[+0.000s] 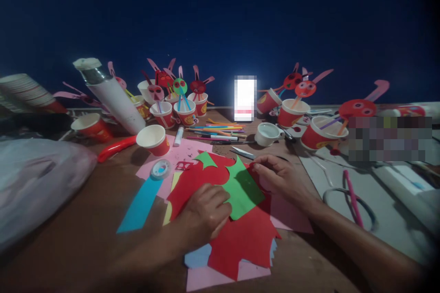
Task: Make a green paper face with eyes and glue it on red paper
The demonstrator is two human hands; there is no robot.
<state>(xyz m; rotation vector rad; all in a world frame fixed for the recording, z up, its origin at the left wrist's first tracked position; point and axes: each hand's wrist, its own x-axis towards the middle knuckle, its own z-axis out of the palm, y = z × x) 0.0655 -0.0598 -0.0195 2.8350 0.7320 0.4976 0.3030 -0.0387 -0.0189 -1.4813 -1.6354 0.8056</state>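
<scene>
My left hand (210,208), its fingers curled in, rests over a cut sheet of red paper (240,242) at the left edge of a green paper piece (244,197). What its fingertips hold, if anything, is hidden. My right hand (277,174) is closed by the green piece's upper right side, thumb and fingers together near a small red bit that I cannot make out. Scissors (243,152) lie just beyond it, partly covered by the hand. A smaller green scrap (206,159) is on the red paper, with pink, yellow and light blue sheets underneath.
A tape roll (161,169) sits on a blue strip (139,206). Behind are a paper cup (153,139), coloured sticks (220,130), a white cup (268,133), a lit screen (244,96) and several cups with paper rabbit-like figures. A plastic bag (41,183) lies left.
</scene>
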